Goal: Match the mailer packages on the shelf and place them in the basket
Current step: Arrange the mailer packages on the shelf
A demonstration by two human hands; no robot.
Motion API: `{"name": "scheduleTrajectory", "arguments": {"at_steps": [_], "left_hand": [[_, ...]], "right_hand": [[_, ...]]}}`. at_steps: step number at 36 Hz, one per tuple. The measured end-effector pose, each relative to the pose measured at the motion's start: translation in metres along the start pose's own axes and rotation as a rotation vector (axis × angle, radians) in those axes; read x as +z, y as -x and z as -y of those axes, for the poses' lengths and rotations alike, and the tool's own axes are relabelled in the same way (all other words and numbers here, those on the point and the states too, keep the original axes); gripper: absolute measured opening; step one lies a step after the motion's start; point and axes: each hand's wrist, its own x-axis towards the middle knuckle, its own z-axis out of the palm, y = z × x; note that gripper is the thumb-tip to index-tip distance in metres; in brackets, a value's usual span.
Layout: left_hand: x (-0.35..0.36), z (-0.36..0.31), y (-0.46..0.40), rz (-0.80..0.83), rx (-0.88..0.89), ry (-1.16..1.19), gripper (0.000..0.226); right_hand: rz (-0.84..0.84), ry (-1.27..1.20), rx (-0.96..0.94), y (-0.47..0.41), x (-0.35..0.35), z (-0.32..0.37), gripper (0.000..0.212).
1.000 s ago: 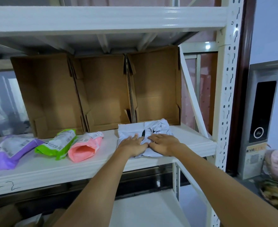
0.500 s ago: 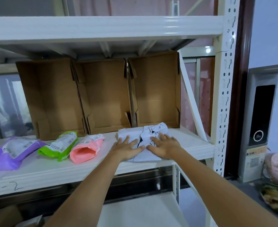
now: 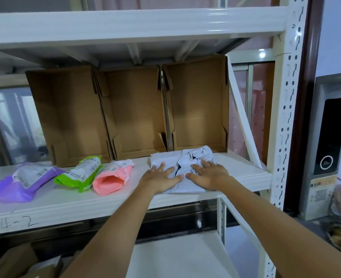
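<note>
Hands pressing a white mailer flat on a shelf, head view. Both the left hand (image 3: 161,178) and the right hand (image 3: 208,175) lie palm-down with fingers straight and spread on the white mailer (image 3: 182,163), which rests at the right end of the shelf (image 3: 65,203), just in front of the rightmost of three cardboard boxes (image 3: 195,109); neither hand grasps it, both only press on it. Well to the left lie a pink mailer (image 3: 112,178), a green mailer (image 3: 81,173) and a purple mailer (image 3: 23,181), side by side and untouched. No basket is in view, so, judging from this layout, the task appears to be at an early stage: four packages are on the shelf and none can be seen delivered. Compared with the frame one second earlier, the fingers of both hands, then bunched together over the middle of the white mailer, are now spread wider apart across it, and the camera has tilted slightly upward; the coloured mailers are unchanged.
</note>
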Motion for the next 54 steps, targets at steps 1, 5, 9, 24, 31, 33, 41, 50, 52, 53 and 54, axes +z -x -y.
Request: {"name": "scheduleTrajectory", "arguments": {"at_steps": [1, 5, 9, 24, 31, 33, 41, 50, 52, 53, 54], "left_hand": [[0.0, 0.0, 0.001, -0.003, -0.001, -0.001, 0.079], [-0.002, -0.002, 0.002, 0.017, -0.013, -0.04, 0.079], [-0.008, -0.002, 0.0, 0.053, -0.025, -0.085, 0.079], [0.007, -0.038, -0.011, -0.007, 0.044, -0.032, 0.059], [0.001, -0.037, -0.014, 0.094, 0.049, -0.054, 0.062], [-0.004, -0.038, -0.013, 0.142, 0.059, -0.058, 0.063], [-0.024, -0.023, -0.017, -0.001, 0.126, 0.201, 0.035], [0.001, -0.014, -0.031, -0.048, 0.089, -0.006, 0.058], [0.001, -0.014, -0.033, -0.023, 0.089, -0.043, 0.057], [-0.002, -0.014, -0.033, -0.018, 0.091, -0.046, 0.057], [-0.001, -0.014, -0.033, -0.002, 0.092, -0.052, 0.057]], "right_hand": [[-0.002, 0.0, 0.002, 0.0, 0.0, 0.0, 0.072], [0.014, -0.005, -0.004, 0.0, 0.0, 0.0, 0.072], [0.029, -0.016, -0.006, -0.005, -0.003, -0.001, 0.071], [-0.215, 0.088, -0.042, -0.025, -0.001, -0.002, 0.054], [0.049, 0.001, -0.049, -0.025, 0.0, -0.001, 0.059], [0.062, 0.001, -0.049, -0.024, 0.0, -0.001, 0.058], [-0.018, -0.088, -0.047, -0.017, -0.019, -0.001, 0.048], [-0.224, -0.085, -0.21, -0.023, -0.004, 0.013, 0.056], [-0.125, -0.114, -0.199, -0.027, -0.002, 0.013, 0.057], [-0.086, -0.104, -0.197, -0.029, -0.004, 0.013, 0.057], [-0.05, -0.09, -0.196, -0.028, -0.004, 0.014, 0.058]]}}
